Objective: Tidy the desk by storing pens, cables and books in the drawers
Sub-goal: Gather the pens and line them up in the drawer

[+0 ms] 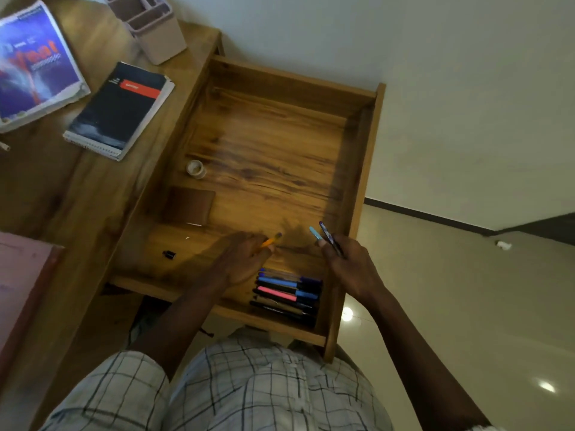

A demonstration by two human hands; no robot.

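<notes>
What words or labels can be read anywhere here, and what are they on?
No text reads with certainty.
On the blue book: large red letters and small print on the cover, too blurred to read.
On the dark notebook: print on its red label, too small to read.
On the row of pens in the drawer, the orange pen in the left hand, the two blue pens in the right hand: no print shows.

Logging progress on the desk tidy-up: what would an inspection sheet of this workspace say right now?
Surface: wooden desk, drawer pulled open.
Job's things: pens in a row at drawer's front; blue book, dark notebook on desk.
Clutter: tape roll, brown wallet-like case, small black item in drawer; pink organizer on desk.
Hands: left hand holds orange pen; right hand holds light blue pen and dark pen.
Cables: nothing seen.
Surroundings: white wall, glossy tiled floor.
</notes>
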